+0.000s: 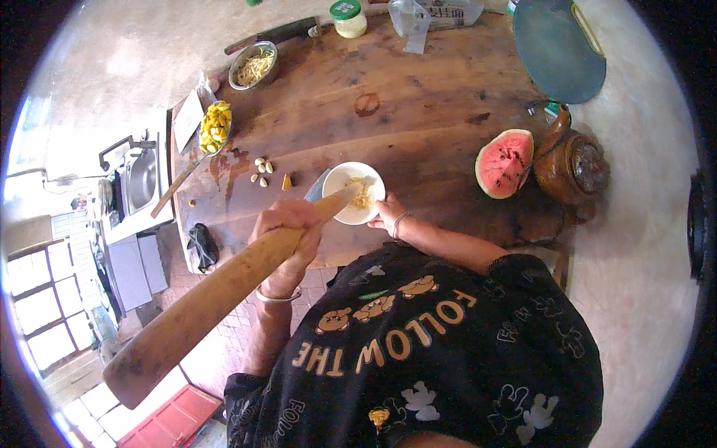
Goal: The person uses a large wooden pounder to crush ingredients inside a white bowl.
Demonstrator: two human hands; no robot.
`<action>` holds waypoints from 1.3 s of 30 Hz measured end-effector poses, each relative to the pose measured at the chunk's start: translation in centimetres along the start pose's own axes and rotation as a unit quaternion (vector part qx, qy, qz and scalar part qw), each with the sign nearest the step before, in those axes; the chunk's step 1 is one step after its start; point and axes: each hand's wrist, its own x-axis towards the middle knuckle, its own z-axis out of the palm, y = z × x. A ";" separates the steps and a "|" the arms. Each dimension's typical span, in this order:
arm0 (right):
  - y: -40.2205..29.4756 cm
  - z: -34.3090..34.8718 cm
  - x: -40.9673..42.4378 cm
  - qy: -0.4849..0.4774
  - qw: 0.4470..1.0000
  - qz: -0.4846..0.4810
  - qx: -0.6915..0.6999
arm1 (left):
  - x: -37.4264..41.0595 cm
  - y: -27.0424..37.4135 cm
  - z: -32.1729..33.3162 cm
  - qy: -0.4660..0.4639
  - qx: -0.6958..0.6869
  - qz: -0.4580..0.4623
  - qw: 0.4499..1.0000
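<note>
My left hand is closed around a thick wooden pestle. Its wide end points back toward me, and its narrow end is inside a white bowl. Crushed, pale yellow pieces, apparently garlic, lie in that bowl. My right hand grips the bowl's right rim. Part of a flat grey-blue thing shows beside the bowl; the rest is hidden. Several peeled garlic cloves and a small yellow-brown chunk lie to the left on the wooden table.
At left are a ladle of yellow chunks, a metal bowl of pale strips and a black item. A cleaver and green-lidded jar stand far back. Cut watermelon is beside a brown pot.
</note>
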 end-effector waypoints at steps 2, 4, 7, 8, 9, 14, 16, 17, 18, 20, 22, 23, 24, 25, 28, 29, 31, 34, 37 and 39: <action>0.6 -0.8 0.7 0.009 1.000 0.004 0.022 | -0.1 -0.1 -0.6 0.006 -0.053 0.043 0.998; 0.6 -0.7 0.8 0.007 0.999 0.012 0.038 | -0.5 0.0 -0.7 0.014 -0.044 0.018 0.999; 0.4 -0.2 0.4 0.043 0.999 0.020 0.017 | -0.2 0.1 -0.9 0.012 -0.015 0.000 1.000; 0.0 0.1 0.5 0.030 0.999 0.014 0.019 | 0.0 0.1 -0.9 0.010 -0.002 -0.003 1.000; 0.3 -0.2 0.6 0.022 0.999 0.012 0.020 | -0.1 0.0 -0.8 0.008 0.006 -0.013 1.000; 0.3 -0.2 0.0 0.019 1.000 0.007 0.015 | -1.2 0.6 -0.7 0.013 0.054 -0.061 0.997; 0.3 -0.3 0.2 0.035 0.999 0.002 0.018 | -0.8 -0.7 -0.7 0.016 -0.020 -0.045 0.999; 0.2 -0.3 0.4 0.020 1.000 0.004 0.011 | -0.6 -1.1 -0.8 0.017 -0.057 -0.037 0.998; 0.3 -0.4 0.4 0.006 1.000 0.010 0.008 | -0.3 0.0 -1.1 0.007 0.041 -0.043 0.998; 0.4 -0.5 0.4 -0.009 1.000 0.010 0.019 | -0.1 0.3 -0.9 0.000 -0.064 -0.002 0.998; 0.4 -0.6 0.9 -0.013 0.999 -0.002 0.042 | -0.6 -0.2 -0.8 -0.006 0.025 0.011 1.000; 0.7 -0.5 0.9 -0.007 0.999 0.004 0.037 | -0.7 -0.6 -0.6 -0.007 -0.012 0.006 1.000; 0.9 -0.6 1.1 0.000 0.999 0.007 0.032 | -0.4 -1.1 -0.2 -0.009 -0.051 0.003 0.999; 1.0 -0.7 1.3 0.007 1.000 0.010 0.027 | -0.2 -1.3 0.0 -0.011 -0.089 0.000 0.996; 1.3 -0.4 1.3 0.018 0.999 0.003 0.028 | 0.4 -0.6 -1.1 0.002 -0.082 -0.007 0.997; 1.2 -0.3 1.2 0.025 0.999 0.004 0.031 | 0.7 -0.1 -1.3 0.009 -0.078 -0.002 0.997; -0.2 0.2 -0.2 0.035 0.999 0.005 0.035 | 0.7 0.0 -0.5 0.009 -0.075 0.007 0.997; -0.6 0.3 -0.5 0.026 0.999 0.013 0.024 | 0.0 -1.2 -0.1 0.001 -0.063 -0.007 0.998; -0.4 -0.1 -0.3 0.005 1.000 0.003 0.021 | 0.3 0.1 -0.5 0.010 -0.038 0.025 0.999; 0.3 -0.4 -0.1 0.007 1.000 0.000 0.025 | 0.1 -0.2 0.0 0.002 -0.111 0.027 0.993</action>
